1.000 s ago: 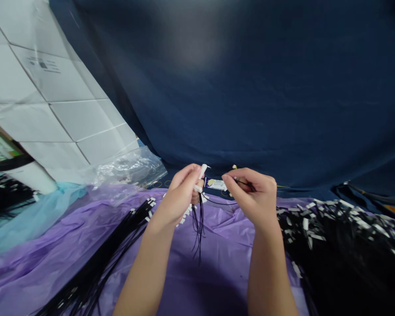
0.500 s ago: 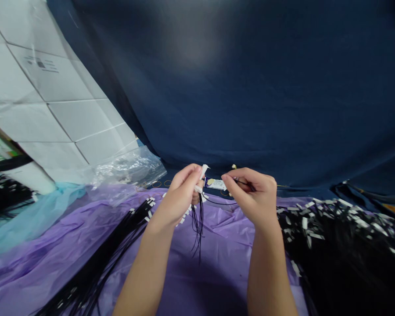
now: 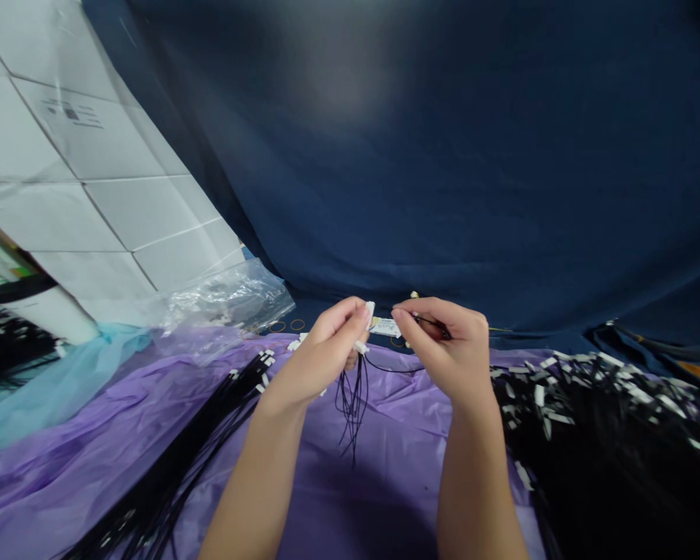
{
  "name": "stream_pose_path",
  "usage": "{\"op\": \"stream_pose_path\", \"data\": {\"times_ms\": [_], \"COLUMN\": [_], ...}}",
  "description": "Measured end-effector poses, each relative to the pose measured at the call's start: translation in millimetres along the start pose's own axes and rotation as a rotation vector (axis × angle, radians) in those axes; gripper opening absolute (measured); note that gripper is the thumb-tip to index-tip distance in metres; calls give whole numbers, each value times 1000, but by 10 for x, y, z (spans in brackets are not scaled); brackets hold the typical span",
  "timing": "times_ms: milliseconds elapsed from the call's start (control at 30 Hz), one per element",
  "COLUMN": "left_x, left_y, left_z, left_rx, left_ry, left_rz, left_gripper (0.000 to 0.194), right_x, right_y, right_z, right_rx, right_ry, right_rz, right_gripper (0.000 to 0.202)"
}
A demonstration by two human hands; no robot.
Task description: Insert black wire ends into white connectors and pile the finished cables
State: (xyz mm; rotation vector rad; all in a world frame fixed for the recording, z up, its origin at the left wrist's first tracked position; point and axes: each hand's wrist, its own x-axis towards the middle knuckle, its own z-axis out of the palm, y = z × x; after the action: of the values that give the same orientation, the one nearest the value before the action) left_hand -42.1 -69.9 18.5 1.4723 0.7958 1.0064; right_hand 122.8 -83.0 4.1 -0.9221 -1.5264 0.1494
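My left hand [image 3: 327, 342] is closed on white connectors [image 3: 369, 313] that stick out past the thumb and fingertips, with thin black wires [image 3: 353, 404] dangling beneath. One wire curves across toward my right hand [image 3: 452, 338], whose thumb and forefinger pinch a thin black wire [image 3: 428, 321]. The exact ends inside the right fingers are hidden. Between the hands, a small printed packet [image 3: 386, 327] lies behind on the dark cloth. Both hands are held over a purple plastic sheet [image 3: 385, 459].
A bundle of black wires with white ends [image 3: 180, 459] lies at left, and a larger pile of wires [image 3: 612, 443] at right. Clear plastic bags [image 3: 233, 299], white boxes [image 3: 145, 202] and a white cup with a dark lid [image 3: 52, 307] stand left. Dark blue fabric [image 3: 443, 171] hangs behind.
My left hand has shifted slightly right and down, and the white connectors in it have turned and moved nearer my right hand. The right hand has hardly moved.
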Motion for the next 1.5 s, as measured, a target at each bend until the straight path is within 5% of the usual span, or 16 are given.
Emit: {"op": "stream_pose_path", "data": {"times_ms": [767,967,1033,1200,1500], "left_x": [22,77,107,158,184], "left_y": [19,-1,-10,-7,-31], "left_z": [29,2,-18,-25,7], "left_rx": [-20,-180,-234,-316,-307], "left_ry": [5,215,310,466,470], "left_rz": [-3,-1,26,81,94], "left_gripper": [32,33,32,30,31], "right_x": [42,45,32,5,36], "right_y": [-8,-145,-182,-145,-91], "right_z": [19,-3,-46,1,241], "right_rx": [-79,-287,-214,10,-124], "right_ry": [-28,202,107,-471,-502], "right_rz": [-68,-55,-23,124,113], "right_gripper": [9,19,8,7,14]}}
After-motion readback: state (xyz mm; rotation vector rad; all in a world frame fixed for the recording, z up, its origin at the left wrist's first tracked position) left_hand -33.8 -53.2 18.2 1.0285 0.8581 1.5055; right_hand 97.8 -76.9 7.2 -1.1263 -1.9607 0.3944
